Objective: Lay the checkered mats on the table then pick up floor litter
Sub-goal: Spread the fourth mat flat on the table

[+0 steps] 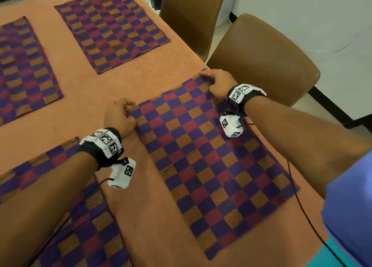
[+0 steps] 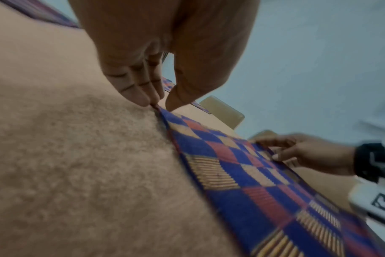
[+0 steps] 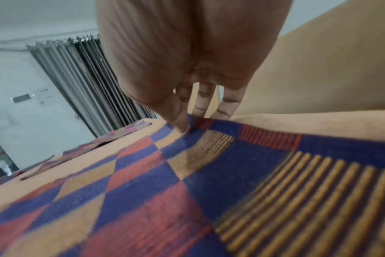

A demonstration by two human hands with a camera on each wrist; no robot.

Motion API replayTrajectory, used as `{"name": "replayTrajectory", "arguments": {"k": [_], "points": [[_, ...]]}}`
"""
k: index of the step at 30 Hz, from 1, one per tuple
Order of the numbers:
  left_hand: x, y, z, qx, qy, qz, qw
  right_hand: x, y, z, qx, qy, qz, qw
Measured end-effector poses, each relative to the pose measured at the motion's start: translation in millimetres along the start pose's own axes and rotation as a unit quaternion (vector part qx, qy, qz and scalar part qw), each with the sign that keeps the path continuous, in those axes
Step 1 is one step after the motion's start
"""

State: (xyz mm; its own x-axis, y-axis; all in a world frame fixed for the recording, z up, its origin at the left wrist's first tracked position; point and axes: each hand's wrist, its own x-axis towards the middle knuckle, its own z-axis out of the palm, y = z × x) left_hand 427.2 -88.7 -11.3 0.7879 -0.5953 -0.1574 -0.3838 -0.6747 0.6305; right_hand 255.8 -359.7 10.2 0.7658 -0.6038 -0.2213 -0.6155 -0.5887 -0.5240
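Note:
A checkered mat (image 1: 211, 156) in purple, red and orange lies flat on the orange tablecloth (image 1: 100, 89) near the table's right edge. My left hand (image 1: 118, 115) pinches its far left corner (image 2: 159, 108) between thumb and fingers. My right hand (image 1: 217, 81) pinches the far right corner (image 3: 188, 124) at the table edge. Three more checkered mats lie on the table: one at the far centre (image 1: 112, 27), one at the far left (image 1: 24, 69), one near left (image 1: 66, 216) under my left forearm.
Two brown chairs (image 1: 259, 59) (image 1: 189, 11) stand against the table's right side. A white wall and dark skirting run behind them. A black cable (image 1: 302, 210) hangs from my right wrist across the mat's near right corner. Grey curtains (image 3: 81, 83) show in the right wrist view.

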Motion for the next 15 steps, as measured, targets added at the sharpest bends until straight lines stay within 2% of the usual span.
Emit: {"name": "replayTrajectory", "arguments": {"k": [2, 5, 7, 9, 11, 15], "points": [[-6, -4, 4, 0.09, -0.023, 0.041, 0.995, -2, 5, 4, -0.02, -0.009, -0.009, 1.0], [-32, 0, 10, 0.128, -0.069, 0.138, 0.98, -14, 18, 9, -0.059, 0.003, -0.018, 0.998], [-63, 3, 16, 0.145, -0.126, 0.198, 0.961, -37, 31, 10, -0.052, 0.014, -0.021, 0.998], [-98, 4, 25, 0.158, -0.185, 0.209, 0.947, -69, 47, 11, -0.038, 0.023, -0.008, 0.999], [-132, 3, 35, 0.166, -0.219, 0.191, 0.942, -104, 63, 8, -0.035, 0.023, 0.019, 0.999], [-173, 2, 53, 0.188, -0.22, 0.193, 0.938, -169, 82, 1, 0.0, -0.01, 0.067, 0.998]]}}
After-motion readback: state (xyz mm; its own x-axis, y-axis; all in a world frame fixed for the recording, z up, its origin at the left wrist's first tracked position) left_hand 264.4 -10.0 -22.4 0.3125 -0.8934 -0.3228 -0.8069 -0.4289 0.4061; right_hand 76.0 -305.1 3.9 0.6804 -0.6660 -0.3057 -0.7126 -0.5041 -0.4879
